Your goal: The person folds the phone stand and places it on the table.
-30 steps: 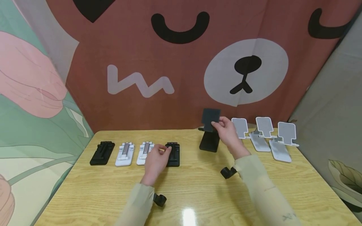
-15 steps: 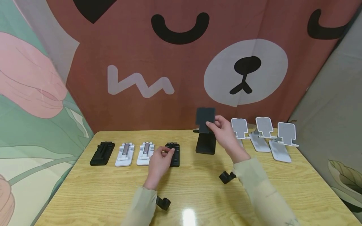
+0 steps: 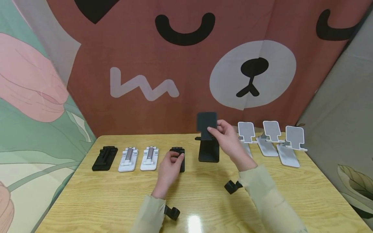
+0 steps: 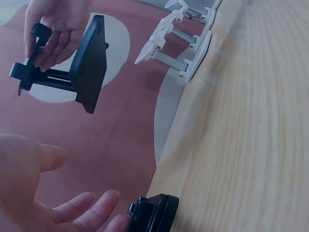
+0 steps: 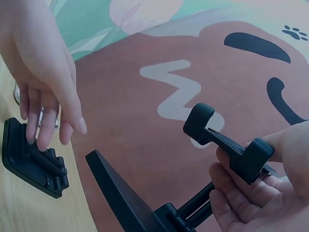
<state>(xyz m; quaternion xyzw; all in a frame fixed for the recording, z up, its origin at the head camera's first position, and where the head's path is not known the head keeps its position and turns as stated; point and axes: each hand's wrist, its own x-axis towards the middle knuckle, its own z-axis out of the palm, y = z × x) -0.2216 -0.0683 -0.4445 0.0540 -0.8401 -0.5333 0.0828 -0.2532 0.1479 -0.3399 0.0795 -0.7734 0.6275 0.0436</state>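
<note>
My right hand (image 3: 230,140) pinches the upper plate of an unfolded black phone stand (image 3: 208,151), thumb on the plate's face. In the left wrist view this stand (image 4: 91,63) hangs in the air, its base apart from the tabletop. Relaxed fingers of my left hand (image 3: 169,170) hover at a folded black phone stand (image 3: 178,149), partly covering it in the head view. In the left wrist view the thumb is well apart from the fingers, and nothing is between them. The right wrist view shows the fingertips close to the folded stand (image 5: 36,159); touch is unclear.
Two folded white phone stands (image 3: 149,158) and another folded black one (image 3: 105,158) lie left on the wooden table (image 3: 198,191). Several unfolded white stands (image 3: 288,155) stand at the right. A curtain with a bear print (image 3: 140,113) hangs behind.
My right hand has carried the unfolded black stand leftward, away from the white ones. My left hand has slid slightly right over the folded black stand, uncovering the neighbouring white one.
</note>
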